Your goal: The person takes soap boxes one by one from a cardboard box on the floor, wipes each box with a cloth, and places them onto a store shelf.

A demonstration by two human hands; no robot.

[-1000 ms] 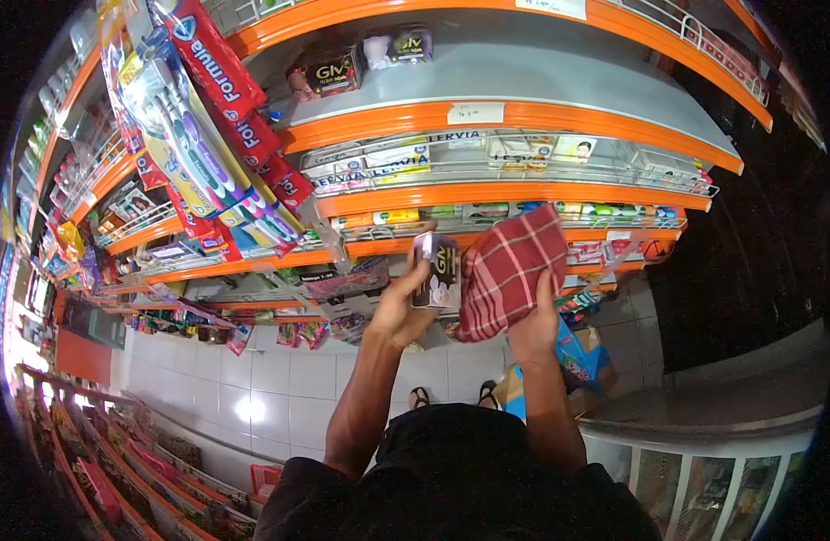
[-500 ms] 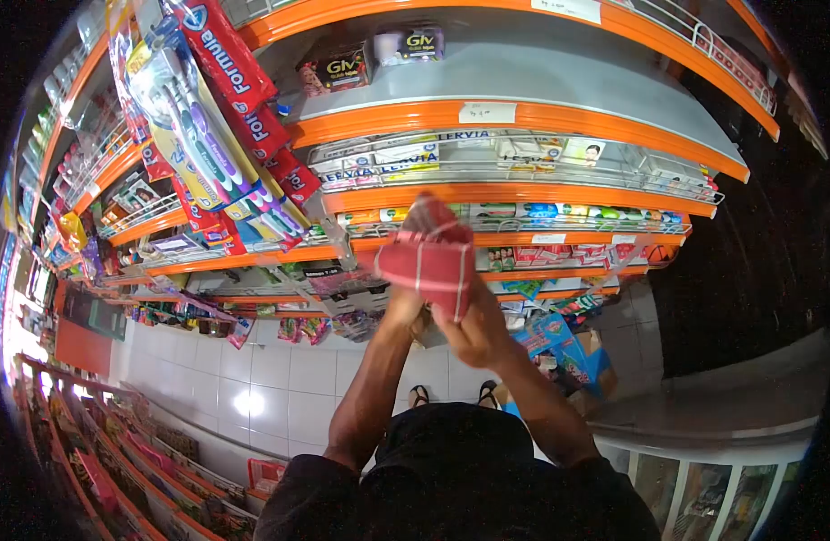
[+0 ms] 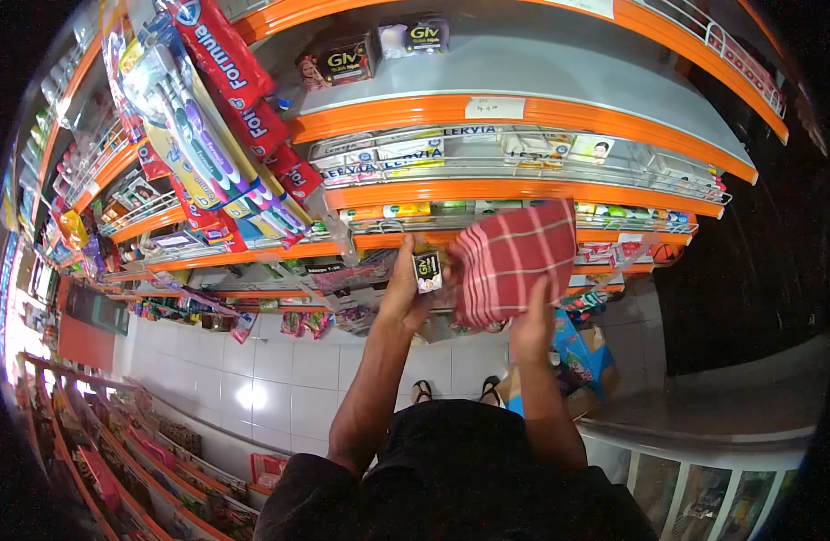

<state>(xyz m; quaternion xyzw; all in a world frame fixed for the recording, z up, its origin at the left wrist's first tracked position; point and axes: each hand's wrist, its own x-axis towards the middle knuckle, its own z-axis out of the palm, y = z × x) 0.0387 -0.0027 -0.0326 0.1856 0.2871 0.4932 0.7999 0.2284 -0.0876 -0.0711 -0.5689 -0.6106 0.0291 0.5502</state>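
Note:
In my left hand (image 3: 403, 293) is a small dark Giv soap box (image 3: 428, 272), gripped with its printed end facing me. My right hand (image 3: 530, 334) holds a red checked cloth (image 3: 519, 261) by its lower right part, thumb on top. The cloth spreads out just right of the soap box and hides part of the shelves behind it. Two more Giv soap boxes, one dark (image 3: 337, 65) and one white and purple (image 3: 415, 38), stand on the grey upper shelf (image 3: 559, 68).
Lervia boxes (image 3: 413, 155) line a wire-fronted shelf below. Toothbrush packs (image 3: 199, 135) and red Formula packs (image 3: 221, 54) hang at the left. An opened blue carton (image 3: 595, 356) sits on the tiled floor (image 3: 316, 374) at the right. A glass-fronted counter (image 3: 703, 491) stands at lower right.
My hands have moved apart. The cloth, bunched over both hands before, is now spread out to the right in my right hand, and the soap box shows in my left.

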